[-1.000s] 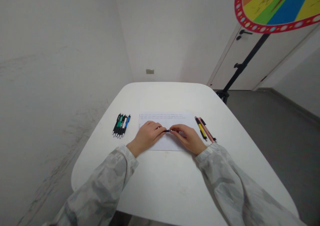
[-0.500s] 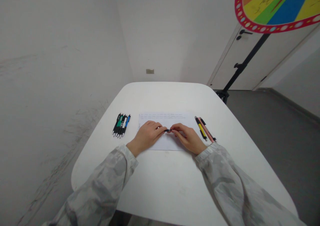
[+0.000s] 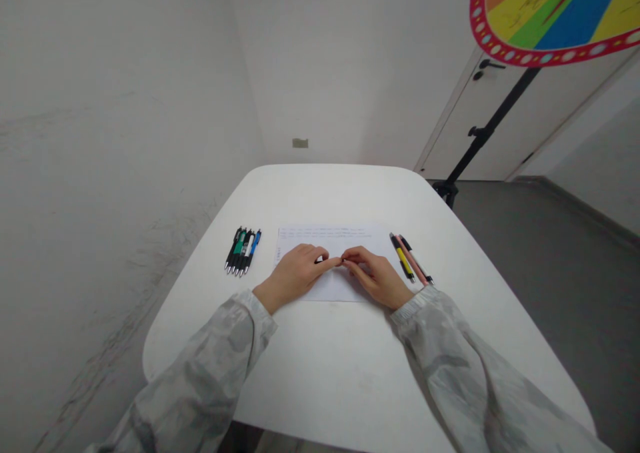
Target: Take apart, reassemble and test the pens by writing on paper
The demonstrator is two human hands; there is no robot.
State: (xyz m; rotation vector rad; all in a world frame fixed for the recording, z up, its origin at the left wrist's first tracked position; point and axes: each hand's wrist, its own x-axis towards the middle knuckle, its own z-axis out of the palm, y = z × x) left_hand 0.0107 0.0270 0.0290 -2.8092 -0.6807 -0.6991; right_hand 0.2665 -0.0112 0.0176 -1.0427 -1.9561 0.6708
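Over a sheet of paper (image 3: 325, 291) with lines of handwriting along its top, my two hands meet at the fingertips. My left hand (image 3: 299, 271) is closed around a slim black pen (image 3: 319, 261), most of which is hidden by the fingers. Its thumb stretches right to the fingertips of the other hand. In a pinch, my right hand (image 3: 374, 274) grips the pen's other end, of which only a small dark bit shows.
Several pens (image 3: 243, 251) lie side by side left of the paper. To the right are a yellow-and-black pen (image 3: 403, 258), a pink pen (image 3: 413, 261) and a white-and-black pen (image 3: 418, 261). Beyond the white table (image 3: 330, 193) stands a colourful prize wheel (image 3: 555, 13) on a black pole.
My left thumb has slid right along the pen to touch the right fingertips, covering the dark part that showed between the hands. My right hand has hardly moved.
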